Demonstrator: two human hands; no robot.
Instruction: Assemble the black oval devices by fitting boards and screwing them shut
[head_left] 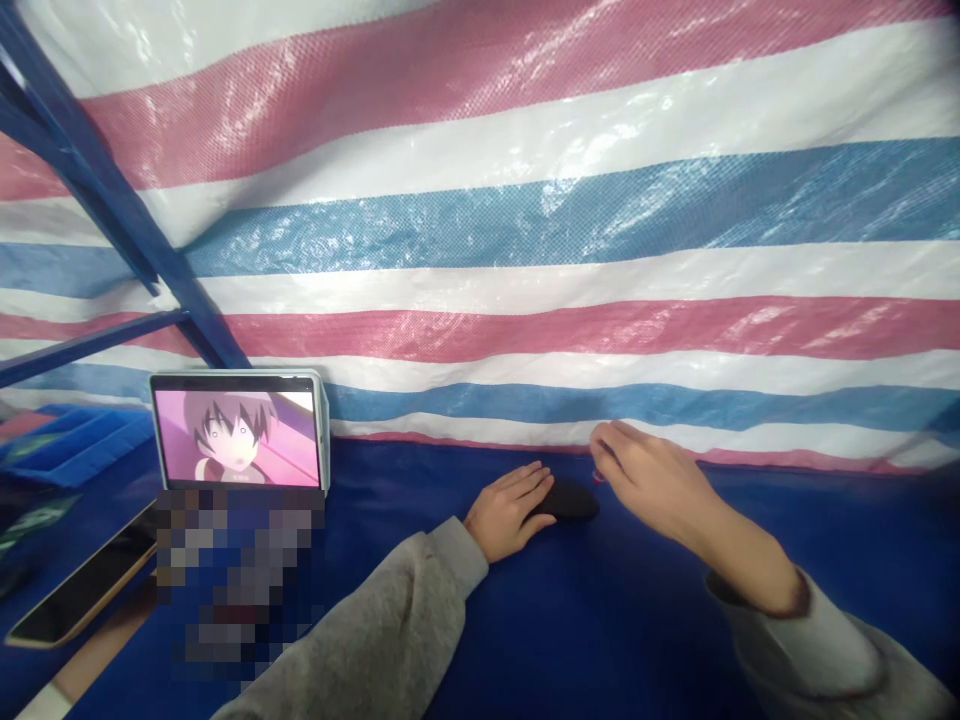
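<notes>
The left grip (510,512) rests spread, its fingertips touching a matte black oval object (568,498) on the blue tabletop (600,630). The right grip (652,482) sits just beside it, fingers pressed together, seemingly pinching a small red thing (598,477), too small to make out. A tablet (236,430) showing an anime face stands well left, before a striped tarpaulin (480,250)
</notes>
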